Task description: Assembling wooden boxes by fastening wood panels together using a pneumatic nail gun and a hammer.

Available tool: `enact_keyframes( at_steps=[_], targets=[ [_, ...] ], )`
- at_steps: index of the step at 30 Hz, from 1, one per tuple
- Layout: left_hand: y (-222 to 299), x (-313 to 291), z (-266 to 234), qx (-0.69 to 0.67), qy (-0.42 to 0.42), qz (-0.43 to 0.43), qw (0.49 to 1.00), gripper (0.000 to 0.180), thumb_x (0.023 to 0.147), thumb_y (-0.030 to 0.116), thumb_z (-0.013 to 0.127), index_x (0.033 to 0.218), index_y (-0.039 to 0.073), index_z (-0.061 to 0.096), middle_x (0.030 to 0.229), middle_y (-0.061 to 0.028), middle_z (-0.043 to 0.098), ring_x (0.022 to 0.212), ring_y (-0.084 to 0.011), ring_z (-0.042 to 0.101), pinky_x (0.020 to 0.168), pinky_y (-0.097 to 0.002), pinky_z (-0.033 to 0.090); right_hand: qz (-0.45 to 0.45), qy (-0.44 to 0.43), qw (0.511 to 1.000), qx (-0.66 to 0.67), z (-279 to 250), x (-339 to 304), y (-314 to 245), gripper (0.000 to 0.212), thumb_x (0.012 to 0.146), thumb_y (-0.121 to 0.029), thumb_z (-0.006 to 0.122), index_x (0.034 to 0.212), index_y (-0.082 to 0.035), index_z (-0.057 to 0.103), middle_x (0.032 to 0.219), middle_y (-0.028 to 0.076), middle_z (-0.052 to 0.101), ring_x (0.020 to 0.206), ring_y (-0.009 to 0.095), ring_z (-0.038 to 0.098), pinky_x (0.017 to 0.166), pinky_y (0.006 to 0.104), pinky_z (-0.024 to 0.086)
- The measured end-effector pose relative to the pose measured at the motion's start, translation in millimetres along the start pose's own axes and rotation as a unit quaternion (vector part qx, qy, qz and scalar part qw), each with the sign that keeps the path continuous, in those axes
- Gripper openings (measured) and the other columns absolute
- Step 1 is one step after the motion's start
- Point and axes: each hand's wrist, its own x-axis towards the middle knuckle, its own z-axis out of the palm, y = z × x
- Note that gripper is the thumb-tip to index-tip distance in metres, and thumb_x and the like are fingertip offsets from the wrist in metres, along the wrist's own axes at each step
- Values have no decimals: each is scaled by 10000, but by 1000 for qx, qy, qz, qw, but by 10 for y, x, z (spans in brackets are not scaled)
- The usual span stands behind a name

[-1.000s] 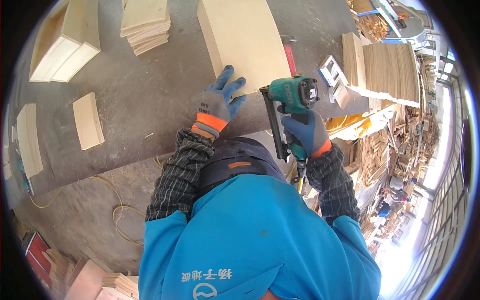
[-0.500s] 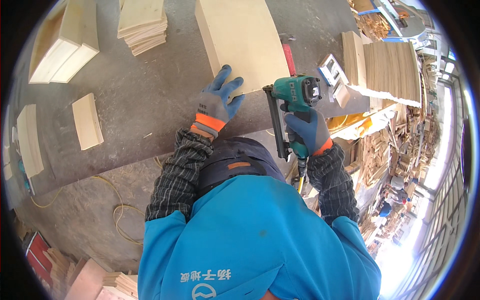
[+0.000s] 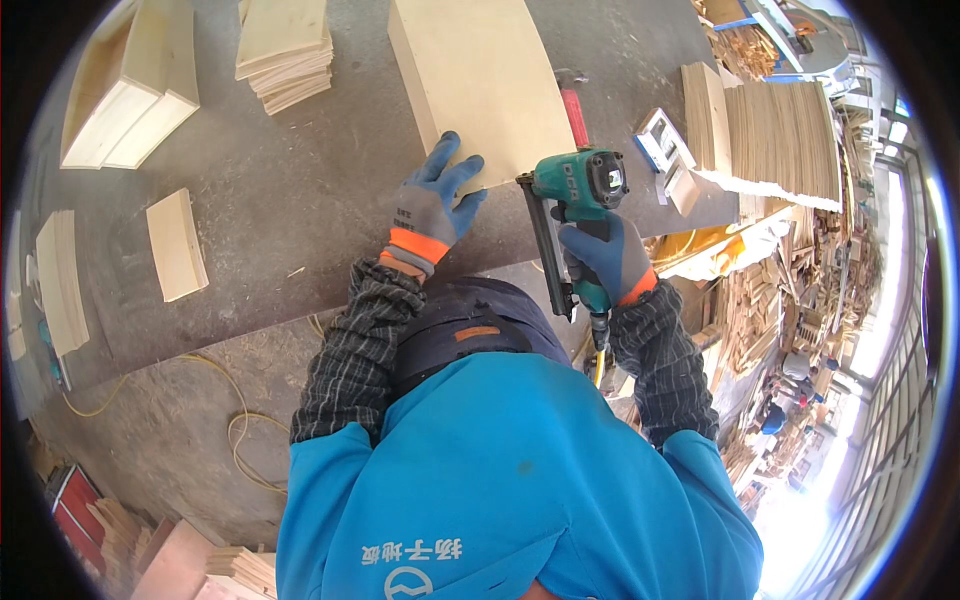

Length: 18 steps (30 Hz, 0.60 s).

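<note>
A pale wooden box (image 3: pixel 485 80) lies on the dark worktable with a broad flat panel facing up. My left hand (image 3: pixel 436 200), in a grey and blue glove with an orange cuff, rests on the box's near left corner, fingers spread. In my right hand (image 3: pixel 604 258), gloved alike, is a teal pneumatic nail gun (image 3: pixel 578 183), its handle wrapped by my fingers. The gun's nose meets the box's near edge, towards the right corner. Its black magazine slants down towards me, and a yellow air hose runs from the handle's base.
Open wooden boxes (image 3: pixel 130 90) stand at the far left, beside a stack of thin boards (image 3: pixel 285 50). More board pieces (image 3: pixel 177 245) lie nearer. A red-handled hammer (image 3: pixel 574 115) sits right of the box. Tall panel stacks (image 3: pixel 780 140) line the right side; a yellow hose (image 3: pixel 240 430) coils on the floor.
My right hand has shifted the nail gun slightly left along the box's near edge. My left hand stays on the box corner, which has hardly moved.
</note>
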Motion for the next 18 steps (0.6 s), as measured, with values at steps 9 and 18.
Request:
enact_keyframes(
  at_steps=[9,18],
  targets=[
    [-21,-14,8,-3,11,11,1000,471,843,154,903,1290,167,753,1554,-242,570,1289,-422,686,972,-441,654,5,5,1000,2,36,15,-21,274,939,-200,770,1104,15,732,805,4,666,663,76,606,593,268,503],
    [-27,-17,-8,-15,3,-1,1000,471,849,157,900,1297,180,753,1554,-233,576,1299,-413,683,975,-437,654,12,-6,999,-42,53,38,-61,412,960,-180,722,1305,41,674,806,29,645,632,106,599,584,271,511]
  ],
)
